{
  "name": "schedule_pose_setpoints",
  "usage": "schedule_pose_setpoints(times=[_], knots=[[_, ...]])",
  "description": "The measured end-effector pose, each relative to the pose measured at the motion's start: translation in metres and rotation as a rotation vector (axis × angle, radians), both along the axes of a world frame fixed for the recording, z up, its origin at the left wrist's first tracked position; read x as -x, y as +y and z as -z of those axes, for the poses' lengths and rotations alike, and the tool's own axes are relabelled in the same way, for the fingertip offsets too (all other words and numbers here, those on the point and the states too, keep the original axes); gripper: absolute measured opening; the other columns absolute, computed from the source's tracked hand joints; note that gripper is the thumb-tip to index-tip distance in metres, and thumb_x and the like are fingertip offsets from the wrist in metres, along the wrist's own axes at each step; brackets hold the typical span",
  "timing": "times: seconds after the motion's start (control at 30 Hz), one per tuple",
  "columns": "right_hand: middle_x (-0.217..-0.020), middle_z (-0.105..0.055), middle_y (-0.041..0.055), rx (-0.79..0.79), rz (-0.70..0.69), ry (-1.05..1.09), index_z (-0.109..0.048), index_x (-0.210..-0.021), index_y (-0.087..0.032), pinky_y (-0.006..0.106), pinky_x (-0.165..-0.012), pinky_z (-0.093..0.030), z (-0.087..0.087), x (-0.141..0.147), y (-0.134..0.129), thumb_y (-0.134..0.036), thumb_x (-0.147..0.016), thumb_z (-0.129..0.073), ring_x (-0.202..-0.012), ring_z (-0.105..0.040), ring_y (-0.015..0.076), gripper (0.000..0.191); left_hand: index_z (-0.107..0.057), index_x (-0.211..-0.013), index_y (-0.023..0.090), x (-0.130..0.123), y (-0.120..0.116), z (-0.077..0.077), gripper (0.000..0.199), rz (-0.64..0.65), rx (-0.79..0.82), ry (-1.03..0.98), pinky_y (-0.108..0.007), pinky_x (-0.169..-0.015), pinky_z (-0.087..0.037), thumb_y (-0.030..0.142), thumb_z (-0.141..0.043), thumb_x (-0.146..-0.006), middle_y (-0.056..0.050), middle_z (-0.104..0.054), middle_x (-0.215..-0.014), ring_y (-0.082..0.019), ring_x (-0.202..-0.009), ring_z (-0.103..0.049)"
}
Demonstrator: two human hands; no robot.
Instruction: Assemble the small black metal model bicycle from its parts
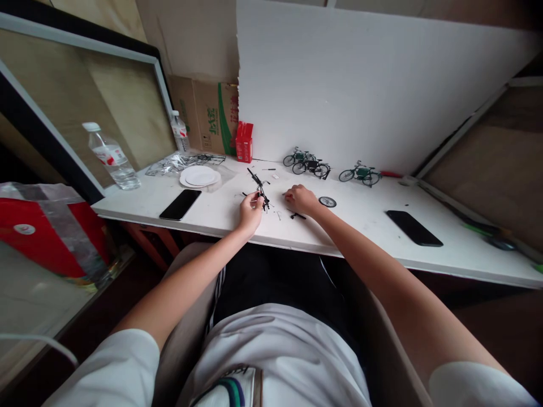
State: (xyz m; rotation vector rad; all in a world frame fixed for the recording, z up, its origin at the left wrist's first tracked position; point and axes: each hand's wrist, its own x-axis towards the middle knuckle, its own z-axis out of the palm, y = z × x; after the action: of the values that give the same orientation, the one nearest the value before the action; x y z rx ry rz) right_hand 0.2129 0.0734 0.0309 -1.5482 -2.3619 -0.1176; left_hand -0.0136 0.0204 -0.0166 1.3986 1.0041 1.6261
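In the head view, my left hand (251, 211) is closed on a black model bicycle frame (262, 195), which it holds tilted above the white table (360, 232). My right hand (300, 199) rests on the table to the right of the frame, its fingers bent together at the tabletop; what they hold, if anything, is too small to name. A small spoked wheel (327, 202) lies just right of that hand. A thin black part (297, 215) is below it, and tiny pieces (278, 215) lie between my hands.
Small model bicycles (311, 166) stand at the back, with a green one (360, 173) further right. Phones lie left (180, 204) and right (414, 228). Bottles (113, 158), white discs (200, 176), a red box (244, 142) and a cardboard box (207, 118) are at the left.
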Motion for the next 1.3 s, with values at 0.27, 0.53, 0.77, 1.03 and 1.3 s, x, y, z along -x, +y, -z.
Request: schedule_pose_setpoints(times=[0.27,0.53,0.77,1.03,1.3], knots=[[-0.106,-0.077,0.0160,0.009,-0.184,0.030,-0.080,-0.101,-0.016,0.038,-0.091,-0.053,0.001,-0.014,-0.005,-0.019,-0.096,-0.066,-0.104,-0.067,0.0309,0.015,-0.072,-0.120,0.013,-0.004,-0.003,-0.003,0.040,-0.012,0.067,-0.130,-0.031,-0.084,-0.057,0.040,-0.080,-0.090,-0.014,-0.076,-0.109,-0.020,-0.094,-0.071],[-0.111,-0.080,0.0131,-0.057,-0.079,0.281,-0.078,-0.113,-0.016,0.040,-0.092,-0.055,0.004,-0.045,-0.014,-0.009,-0.098,-0.052,-0.106,-0.070,0.0299,0.031,-0.072,-0.117,0.012,-0.005,-0.006,-0.007,0.046,0.094,0.080,-0.206,-0.031,-0.084,-0.056,0.040,-0.086,-0.084,-0.014,-0.077,-0.105,-0.020,-0.092,-0.072],[-0.107,-0.078,0.0167,-0.298,0.053,0.359,-0.079,-0.109,-0.016,0.050,-0.097,-0.053,0.005,-0.093,-0.024,-0.009,-0.091,-0.048,-0.104,-0.065,0.0335,0.037,-0.073,-0.119,0.010,-0.003,-0.001,-0.001,0.044,0.056,0.097,-0.138,-0.032,-0.083,-0.056,0.035,-0.085,-0.084,-0.016,-0.077,-0.109,-0.020,-0.089,-0.071],[-0.109,-0.074,0.0161,-0.319,0.030,0.299,-0.082,-0.101,-0.017,0.047,-0.100,-0.045,0.014,-0.110,-0.050,-0.023,-0.094,-0.060,-0.103,-0.059,0.0316,0.025,-0.074,-0.119,0.012,0.001,-0.004,-0.003,0.054,0.125,0.031,-0.097,-0.033,-0.085,-0.056,0.043,-0.088,-0.078,-0.015,-0.077,-0.110,-0.021,-0.093,-0.071],[-0.093,-0.078,0.0126,-0.138,-0.109,0.287,-0.083,-0.092,-0.018,0.039,-0.092,-0.046,0.009,-0.097,-0.061,-0.043,-0.102,-0.061,-0.092,-0.062,0.0274,0.034,-0.074,-0.119,0.013,0.001,-0.006,-0.008,0.057,0.150,0.037,-0.069,-0.032,-0.084,-0.056,0.043,-0.091,-0.073,-0.015,-0.076,-0.114,-0.021,-0.097,-0.071]])
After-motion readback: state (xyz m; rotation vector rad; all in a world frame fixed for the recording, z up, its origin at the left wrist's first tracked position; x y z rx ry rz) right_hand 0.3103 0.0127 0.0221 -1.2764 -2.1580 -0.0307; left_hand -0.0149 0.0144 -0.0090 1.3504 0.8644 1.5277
